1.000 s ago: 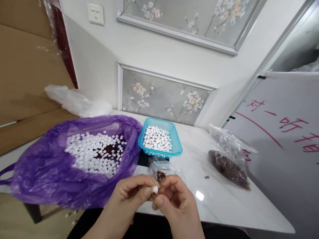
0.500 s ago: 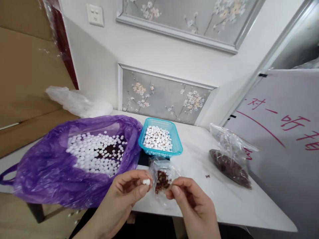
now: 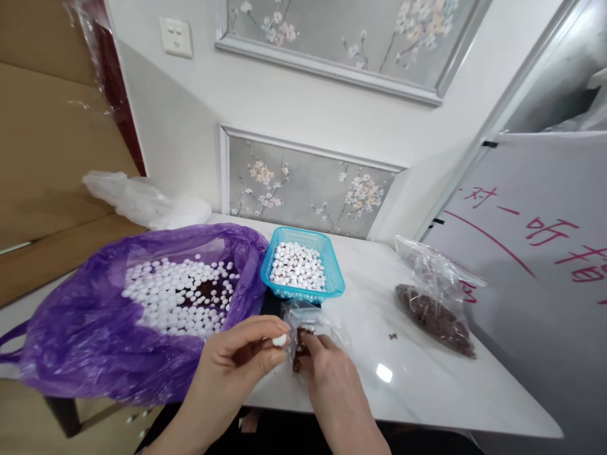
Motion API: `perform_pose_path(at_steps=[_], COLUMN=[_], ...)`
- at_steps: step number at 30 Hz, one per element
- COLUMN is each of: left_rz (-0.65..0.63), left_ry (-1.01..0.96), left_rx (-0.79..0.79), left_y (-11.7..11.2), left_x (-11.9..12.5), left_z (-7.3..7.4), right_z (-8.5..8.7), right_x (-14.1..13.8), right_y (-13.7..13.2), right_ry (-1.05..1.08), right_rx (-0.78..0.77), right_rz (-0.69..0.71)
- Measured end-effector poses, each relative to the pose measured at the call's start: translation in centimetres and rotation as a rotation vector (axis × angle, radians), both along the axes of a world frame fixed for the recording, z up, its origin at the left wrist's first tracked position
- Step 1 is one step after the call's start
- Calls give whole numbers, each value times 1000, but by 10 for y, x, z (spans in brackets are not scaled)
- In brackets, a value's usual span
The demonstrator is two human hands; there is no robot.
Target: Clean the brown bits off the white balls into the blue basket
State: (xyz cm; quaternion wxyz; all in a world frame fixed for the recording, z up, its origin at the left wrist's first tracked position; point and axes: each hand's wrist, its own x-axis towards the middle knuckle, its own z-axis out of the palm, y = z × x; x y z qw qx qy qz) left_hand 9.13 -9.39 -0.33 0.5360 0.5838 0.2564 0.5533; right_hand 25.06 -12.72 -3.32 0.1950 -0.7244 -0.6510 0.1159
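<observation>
Right hand (image 3: pixel 328 378) entered crinkled clear bag (image 3: pixel 310 315).

White table (image 3: pixel 417 385), purple bag (image 3: pixel 85 335), blue basket (image 3: pixel 303 293)

Bare worktop (image 3: pixel 374 316) lies between the blue basket (image 3: pixel 302 273) and the clear bag (image 3: pixel 434 297). The purple bag (image 3: pixel 118 316) blocks the left side.
</observation>
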Motion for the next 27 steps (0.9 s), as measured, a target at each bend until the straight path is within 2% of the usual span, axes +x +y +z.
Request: perform_pose_path(at_steps=[4, 8, 12, 16, 19, 21, 27], left_rz=[13, 30, 112, 142, 67, -13, -291], left_ry=[61, 74, 68, -77, -178, -215, -386], left_rx=[129, 148, 90, -84, -190, -255, -465], left_y=[-1, -1, 5, 25, 39, 40, 17], left_x=[-3, -3, 7, 27, 39, 41, 25], left_z=[4, 5, 15, 33, 41, 43, 50], right_z=[-4, -9, -8, -5, -5, -5, -2], right_x=[-8, -17, -26, -30, -30, -30, -31], right_y=[8, 15, 19, 14, 10, 8, 7], right_ry=[-60, -81, -91, -107, -113, -109, -72], right_rx=[-32, -39, -45, -52, -64, -71, -84], right_rz=[24, 58, 97, 121, 133, 141, 125])
